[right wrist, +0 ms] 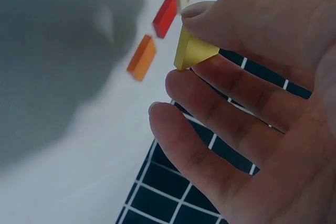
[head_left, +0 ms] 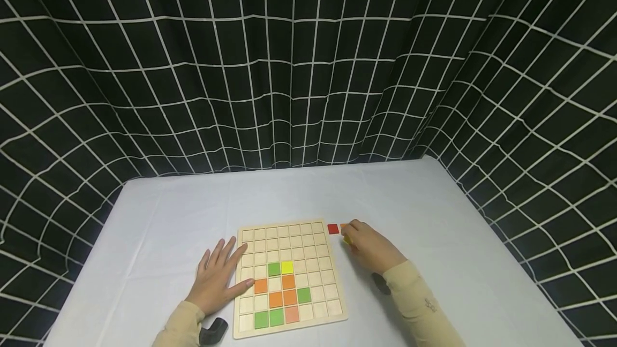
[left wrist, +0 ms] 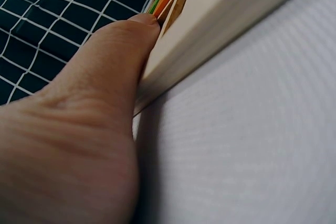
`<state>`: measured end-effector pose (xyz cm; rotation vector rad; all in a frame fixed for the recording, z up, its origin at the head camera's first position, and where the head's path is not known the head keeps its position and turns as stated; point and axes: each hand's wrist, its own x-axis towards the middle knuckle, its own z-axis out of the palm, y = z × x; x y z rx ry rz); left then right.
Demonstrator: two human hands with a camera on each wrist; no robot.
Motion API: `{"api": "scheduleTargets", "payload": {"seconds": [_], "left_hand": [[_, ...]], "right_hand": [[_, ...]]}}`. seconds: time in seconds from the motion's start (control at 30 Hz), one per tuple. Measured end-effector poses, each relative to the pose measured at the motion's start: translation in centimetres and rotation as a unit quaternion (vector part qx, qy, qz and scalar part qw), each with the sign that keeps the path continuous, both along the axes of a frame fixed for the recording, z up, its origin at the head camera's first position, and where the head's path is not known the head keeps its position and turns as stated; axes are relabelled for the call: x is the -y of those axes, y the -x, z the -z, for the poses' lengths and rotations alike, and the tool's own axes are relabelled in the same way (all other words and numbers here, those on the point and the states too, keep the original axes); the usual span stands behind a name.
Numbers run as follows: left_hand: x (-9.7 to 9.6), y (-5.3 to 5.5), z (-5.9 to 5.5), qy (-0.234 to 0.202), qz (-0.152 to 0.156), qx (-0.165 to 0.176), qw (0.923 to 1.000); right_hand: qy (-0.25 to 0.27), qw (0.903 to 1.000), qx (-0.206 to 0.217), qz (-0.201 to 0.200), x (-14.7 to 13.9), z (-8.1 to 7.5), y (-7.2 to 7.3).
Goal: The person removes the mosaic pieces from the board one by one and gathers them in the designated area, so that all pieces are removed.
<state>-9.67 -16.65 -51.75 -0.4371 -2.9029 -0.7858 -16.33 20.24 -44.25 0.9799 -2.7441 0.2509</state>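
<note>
Pinched between the thumb and fingers of my right hand (head_left: 370, 247) is a yellow square tile (right wrist: 195, 50), held above the table just right of the wooden grid board (head_left: 313, 266). My left hand (head_left: 218, 277) lies spread, fingers straight, across the board's left edge. Its thumb reaches beside an orange tile (head_left: 261, 286). Green, orange, yellow and pink tiles sit in several squares of the board's nearer half. Past the board's far right corner lie a red tile (head_left: 333, 228) and an orange tile (right wrist: 142, 57), the latter partly behind my right fingers in the head view.
A white cloth covers the table (head_left: 193, 202). Black curtains (head_left: 270, 68) with a white grid hang behind it and at both sides. A dark strap piece (head_left: 213, 331) shows at the left wrist.
</note>
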Motion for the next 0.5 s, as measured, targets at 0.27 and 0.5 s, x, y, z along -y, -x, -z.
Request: {"api": "scheduleTargets", "payload": {"seconds": [0.27, 0.5], "left_hand": [[0.1, 0.3, 0.3, 0.014, -0.006, 0.009, 0.9998], [0.3, 0.4, 0.9, 0.019, -0.009, 0.011, 0.9997]], "right_hand": [[0.001, 0.9983, 0.033, 0.047, -1.2, 0.7, 0.6], [0.009, 0.9940, 0.063, 0.088, -2.2, 1.5, 1.5]]}}
